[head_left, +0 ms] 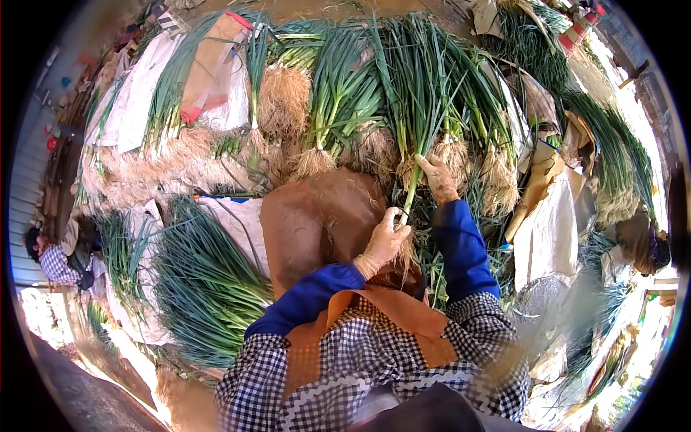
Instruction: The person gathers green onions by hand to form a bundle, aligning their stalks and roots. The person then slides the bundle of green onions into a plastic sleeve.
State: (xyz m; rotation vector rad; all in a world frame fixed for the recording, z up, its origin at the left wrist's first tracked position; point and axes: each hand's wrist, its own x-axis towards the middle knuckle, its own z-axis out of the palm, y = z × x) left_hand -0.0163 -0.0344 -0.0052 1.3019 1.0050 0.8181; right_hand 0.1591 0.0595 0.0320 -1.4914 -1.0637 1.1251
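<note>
The left hand [385, 243] pinches a green onion [411, 193] near its roots; the right hand [437, 180] grasps its pale stem, right of the brown apron [324, 210]. Beyond the apron, rooted bunches [338, 93] look sorted; the heap [205, 277] left of it seems unsorted. Right of it, a pale sack's [545, 248] contents cannot be told.

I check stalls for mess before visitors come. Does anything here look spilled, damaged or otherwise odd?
Nothing clearly spilled or damaged. Two slightly untidy spots: the brown apron over the lap looks flecked and dirty, and the leafy pile to its left lies slantwise, while the bunches ahead point roots toward the person.
</note>
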